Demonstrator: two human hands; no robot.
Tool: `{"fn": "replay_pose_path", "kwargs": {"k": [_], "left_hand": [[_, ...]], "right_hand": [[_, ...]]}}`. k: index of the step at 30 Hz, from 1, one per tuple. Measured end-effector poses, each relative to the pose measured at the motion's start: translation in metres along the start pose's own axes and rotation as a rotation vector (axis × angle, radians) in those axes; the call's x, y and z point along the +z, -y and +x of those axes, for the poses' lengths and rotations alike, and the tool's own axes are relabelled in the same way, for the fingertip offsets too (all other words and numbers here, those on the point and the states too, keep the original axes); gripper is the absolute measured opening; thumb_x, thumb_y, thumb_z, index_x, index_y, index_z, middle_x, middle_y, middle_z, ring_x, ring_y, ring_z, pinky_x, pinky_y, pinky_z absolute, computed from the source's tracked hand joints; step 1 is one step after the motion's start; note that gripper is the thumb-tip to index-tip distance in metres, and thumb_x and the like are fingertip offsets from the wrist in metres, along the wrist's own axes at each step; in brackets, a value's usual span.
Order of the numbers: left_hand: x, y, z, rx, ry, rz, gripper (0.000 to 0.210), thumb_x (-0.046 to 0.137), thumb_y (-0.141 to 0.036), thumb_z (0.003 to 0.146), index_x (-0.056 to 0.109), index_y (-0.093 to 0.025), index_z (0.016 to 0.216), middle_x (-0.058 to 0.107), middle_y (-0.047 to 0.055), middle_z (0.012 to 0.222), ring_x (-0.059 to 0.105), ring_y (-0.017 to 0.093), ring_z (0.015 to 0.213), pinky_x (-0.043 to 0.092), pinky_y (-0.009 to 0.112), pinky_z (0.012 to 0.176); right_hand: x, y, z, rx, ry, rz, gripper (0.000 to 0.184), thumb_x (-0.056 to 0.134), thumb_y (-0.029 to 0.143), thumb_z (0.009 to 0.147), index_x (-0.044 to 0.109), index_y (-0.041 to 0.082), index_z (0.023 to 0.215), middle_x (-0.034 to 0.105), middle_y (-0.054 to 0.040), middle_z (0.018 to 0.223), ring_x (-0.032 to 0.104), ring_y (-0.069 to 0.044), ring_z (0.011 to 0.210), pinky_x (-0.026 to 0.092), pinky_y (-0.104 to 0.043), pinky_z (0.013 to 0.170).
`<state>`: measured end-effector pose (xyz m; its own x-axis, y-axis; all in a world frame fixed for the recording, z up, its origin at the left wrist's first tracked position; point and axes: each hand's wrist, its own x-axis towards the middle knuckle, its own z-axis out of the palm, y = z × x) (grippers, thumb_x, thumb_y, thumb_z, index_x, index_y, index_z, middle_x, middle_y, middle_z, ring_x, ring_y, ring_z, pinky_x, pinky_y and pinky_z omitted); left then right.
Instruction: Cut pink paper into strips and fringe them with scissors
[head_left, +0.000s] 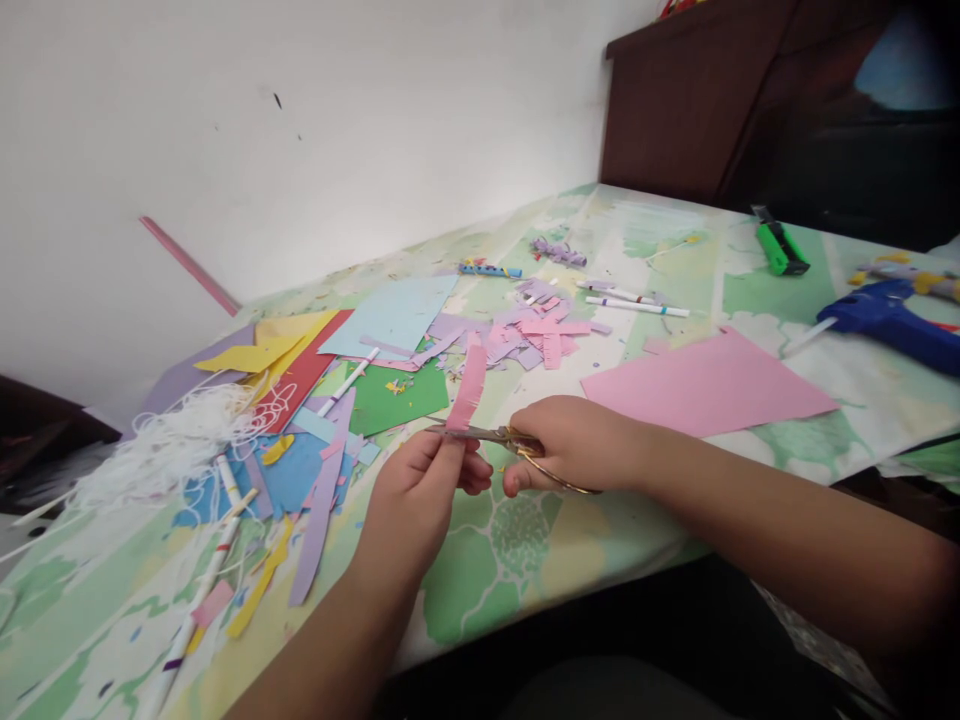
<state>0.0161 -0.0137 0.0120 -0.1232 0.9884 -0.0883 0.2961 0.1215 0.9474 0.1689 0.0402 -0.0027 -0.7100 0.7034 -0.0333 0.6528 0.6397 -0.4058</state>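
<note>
My left hand [427,478] pinches the lower end of a pink paper strip [469,385], which stands up from my fingers with small cuts along one edge. In my right hand [566,440] are gold-handled scissors [487,434], fingers through the loops. Their blades lie across the strip just above my left fingertips. Behind the strip is a heap of pink and lilac fringed paper pieces [544,325]. A green paper sheet [401,395] lies to the left of the strip, and a large pink sheet [709,385] lies beyond my right hand.
A blue glue gun [896,320] and green utility knife [781,247] lie at right. Tangled white yarn [172,445], coloured sheets and paper strips [326,510] cover the left side. White markers [637,306] lie towards the back. A wall [337,130] borders the table.
</note>
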Motion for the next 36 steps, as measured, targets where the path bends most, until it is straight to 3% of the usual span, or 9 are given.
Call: {"fn": "replay_pose_path", "kwargs": {"k": [21,36], "left_hand": [[-0.0005,-0.0004,0.0025,-0.044,0.011,-0.034,0.015,0.043,-0.025,0.069,0.053,-0.016,0.062,0.058,-0.001,0.057,0.053,0.011,0.049,0.044,0.024,0.050],[-0.0012,0.0005,0.0038,0.044,0.016,0.094,0.019,0.042,-0.028,0.071,0.051,-0.016,0.060,0.053,-0.003,0.048,0.050,0.008,0.047,0.041,0.020,0.049]], "right_hand": [[0.0016,-0.0003,0.0020,0.038,-0.036,-0.013,0.055,0.031,0.068,0.060,0.051,0.016,0.061,0.051,-0.0018,0.053,0.039,-0.010,0.046,0.022,-0.020,0.042],[0.0027,0.0017,-0.0005,0.028,-0.020,0.017,0.053,0.031,0.065,0.062,0.050,0.016,0.061,0.049,-0.0016,0.053,0.036,-0.009,0.044,0.022,-0.020,0.041]]}}
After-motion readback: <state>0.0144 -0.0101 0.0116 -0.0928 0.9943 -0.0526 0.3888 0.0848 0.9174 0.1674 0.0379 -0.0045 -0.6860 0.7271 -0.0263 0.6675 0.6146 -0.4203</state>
